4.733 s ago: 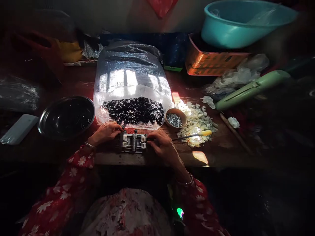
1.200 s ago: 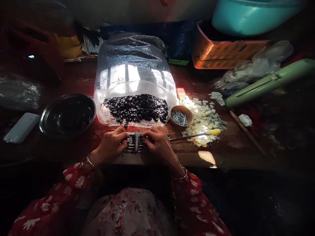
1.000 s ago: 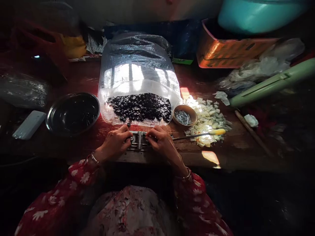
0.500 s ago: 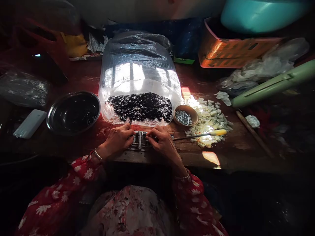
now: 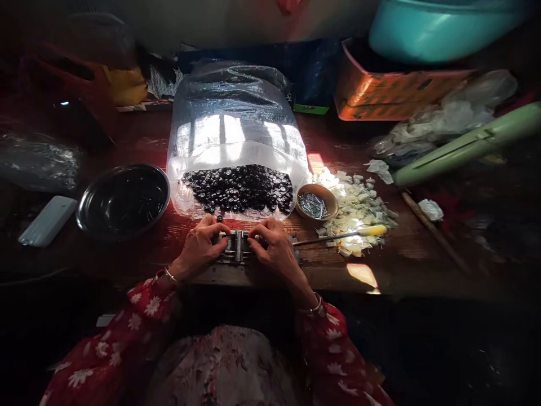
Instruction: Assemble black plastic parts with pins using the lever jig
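while hands partly cover it | metal fixture | silvery-grey, central bar

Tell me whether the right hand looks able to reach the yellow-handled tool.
Probably yes: the yellow-handled tool lies beside the right hand, partly over the pale pieces, and nothing visible blocks the way.

I'm in a workshop (a dim one): reddish-brown wooden bench, grey metal fixture, small round black parts, thin silvery pins.
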`<state>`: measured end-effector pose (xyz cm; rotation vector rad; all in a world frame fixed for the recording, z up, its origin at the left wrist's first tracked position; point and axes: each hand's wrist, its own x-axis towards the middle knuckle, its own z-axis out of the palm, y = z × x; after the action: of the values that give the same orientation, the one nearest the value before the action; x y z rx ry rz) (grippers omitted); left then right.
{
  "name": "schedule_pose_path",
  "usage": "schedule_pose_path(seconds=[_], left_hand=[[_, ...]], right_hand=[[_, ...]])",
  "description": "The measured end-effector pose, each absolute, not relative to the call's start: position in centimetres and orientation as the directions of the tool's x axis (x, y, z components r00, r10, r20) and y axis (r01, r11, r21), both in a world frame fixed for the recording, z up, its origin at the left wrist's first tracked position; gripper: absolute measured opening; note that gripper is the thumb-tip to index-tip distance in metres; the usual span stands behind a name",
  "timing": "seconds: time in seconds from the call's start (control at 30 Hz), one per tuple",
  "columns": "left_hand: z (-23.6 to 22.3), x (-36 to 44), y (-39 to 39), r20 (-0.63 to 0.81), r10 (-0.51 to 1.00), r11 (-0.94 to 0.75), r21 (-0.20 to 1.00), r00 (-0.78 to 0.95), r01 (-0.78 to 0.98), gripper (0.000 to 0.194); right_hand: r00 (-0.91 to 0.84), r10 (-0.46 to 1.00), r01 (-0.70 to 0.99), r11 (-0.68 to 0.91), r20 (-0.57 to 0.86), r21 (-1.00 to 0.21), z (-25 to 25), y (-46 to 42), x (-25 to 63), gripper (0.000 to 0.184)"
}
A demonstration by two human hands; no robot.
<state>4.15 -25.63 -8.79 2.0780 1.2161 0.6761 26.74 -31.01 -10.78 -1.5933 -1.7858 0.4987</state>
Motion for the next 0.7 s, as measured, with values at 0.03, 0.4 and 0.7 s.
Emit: schedule_pose_path(seconds=[0.03, 0.4, 0.7], left_hand=[[-8.9, 4.3, -25.6, 0.108, 0.899, -0.351, 0.757, 0.424, 0.551, 0.013], [-11.1, 3.0, -25.9, 0.209, 0.887, -0.396, 0.803, 0.411, 0.445, 0.017], [-13.0, 3.1, -25.9, 0.377, 0.857, -0.507, 0.736, 0.351, 0.449, 0.018]], right_hand=[[-0.023, 0.973, 0.707, 0.178, 0.230, -0.684, -10.7, -30.9, 26.8, 0.007], [-0.033, 0.945, 0.543, 0.289, 0.324, -0.788, -9.8, -31.1, 29.6, 0.008], [0.351, 0.926, 0.894, -0.288, 0.136, -0.344, -8.5, -26.0, 39.7, 0.018]])
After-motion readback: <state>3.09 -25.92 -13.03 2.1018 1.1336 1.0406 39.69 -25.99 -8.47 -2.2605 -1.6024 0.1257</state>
